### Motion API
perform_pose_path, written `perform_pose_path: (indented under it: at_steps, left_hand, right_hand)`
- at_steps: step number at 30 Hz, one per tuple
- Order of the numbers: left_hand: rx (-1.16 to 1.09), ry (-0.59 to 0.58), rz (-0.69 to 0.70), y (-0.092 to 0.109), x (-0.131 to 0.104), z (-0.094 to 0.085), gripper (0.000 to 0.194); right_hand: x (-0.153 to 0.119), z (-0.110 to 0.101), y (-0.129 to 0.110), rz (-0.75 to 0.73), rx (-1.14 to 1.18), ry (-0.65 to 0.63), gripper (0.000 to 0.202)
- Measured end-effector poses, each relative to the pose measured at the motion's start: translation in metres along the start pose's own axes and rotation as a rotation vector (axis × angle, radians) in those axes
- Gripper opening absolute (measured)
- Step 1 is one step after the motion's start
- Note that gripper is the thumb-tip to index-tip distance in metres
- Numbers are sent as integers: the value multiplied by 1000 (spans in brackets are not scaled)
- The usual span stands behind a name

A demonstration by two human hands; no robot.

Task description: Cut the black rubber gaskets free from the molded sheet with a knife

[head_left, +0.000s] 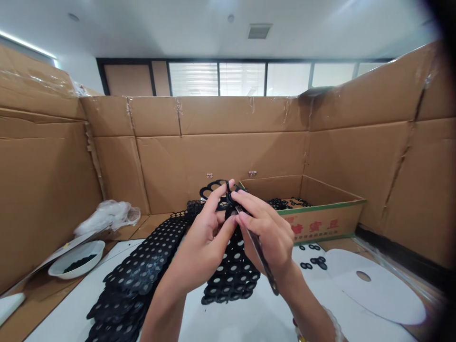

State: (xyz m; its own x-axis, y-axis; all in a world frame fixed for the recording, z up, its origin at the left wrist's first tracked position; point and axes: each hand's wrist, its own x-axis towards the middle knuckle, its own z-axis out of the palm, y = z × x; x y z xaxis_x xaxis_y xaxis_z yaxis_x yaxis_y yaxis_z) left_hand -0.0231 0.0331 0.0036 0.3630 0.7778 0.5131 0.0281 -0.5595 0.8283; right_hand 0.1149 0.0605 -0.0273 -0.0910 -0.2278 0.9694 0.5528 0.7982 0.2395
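My left hand (204, 242) is closed, pinching a cluster of black rings (214, 191) between thumb and fingers. My right hand (269, 228) meets it at the fingertips and grips a slim, dark metal tool that looks like tweezers (261, 259). Its tip reaches the rings near my left thumb, and its back end slants down toward my right wrist. Beneath my hands hangs a black sheet of joined rings (231, 278), lying partly on the white table. Fingers hide the exact spot where tool and rings meet.
A long black ring mesh (142, 266) lies to the left. Beyond it are a white bowl (59, 270) of small black pieces and crumpled clear plastic (107, 216). To the right are a carton (342, 221), loose black rings (318, 261) and a white disc (377, 289). Cardboard walls (221, 152) surround the table.
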Motion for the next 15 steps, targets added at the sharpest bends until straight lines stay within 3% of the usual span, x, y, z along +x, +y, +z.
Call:
perform_pose_path:
  at_steps: [3, 5, 9, 11, 15]
  left_hand:
    - [115, -4, 14, -3, 2, 0, 53]
    - [143, -33, 7, -3, 2, 1, 51]
    - [57, -118, -34, 1, 0, 6, 51]
    - [63, -137, -32, 2, -1, 9, 52]
    - [122, -147, 3, -3, 1, 13, 55]
  right_hand:
    - [-6, 0, 4, -17, -20, 18, 23]
    - [-4, -4, 5, 67, -32, 92, 22]
    - [13, -23, 5, 547, 265, 326, 11]
    - [19, -32, 8, 755, 474, 357, 13]
    - [19, -39, 19, 906, 572, 293, 20]
